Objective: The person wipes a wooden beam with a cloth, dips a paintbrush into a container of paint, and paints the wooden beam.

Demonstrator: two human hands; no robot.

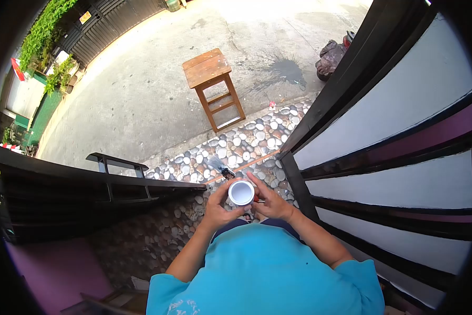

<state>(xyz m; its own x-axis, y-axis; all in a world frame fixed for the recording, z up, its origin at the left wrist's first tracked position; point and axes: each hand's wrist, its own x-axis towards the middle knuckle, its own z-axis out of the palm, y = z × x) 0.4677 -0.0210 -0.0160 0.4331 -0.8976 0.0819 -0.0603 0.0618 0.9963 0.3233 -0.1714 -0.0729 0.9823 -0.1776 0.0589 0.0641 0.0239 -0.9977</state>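
In front of my chest, a small white round container [241,193] shows its circular top and pale inside. My left hand [217,207] curls round its left side, the thumb along the near edge. My right hand [271,203] closes on the right side, with fingers reaching toward the far rim. A paintbrush [225,171] with a dark ferrule and greyish bristles juts out beyond the container, pointing up and left. A bit of red shows by my right fingers, perhaps the brush's handle. Which hand grips the brush is hidden.
A wooden stool [208,71] stands on concrete beyond the pebbled threshold [241,144]. A dark gate leaf [104,191] is at my left, and a black-framed white panel [383,126] rises at my right. A dark splatter [287,70] marks the ground.
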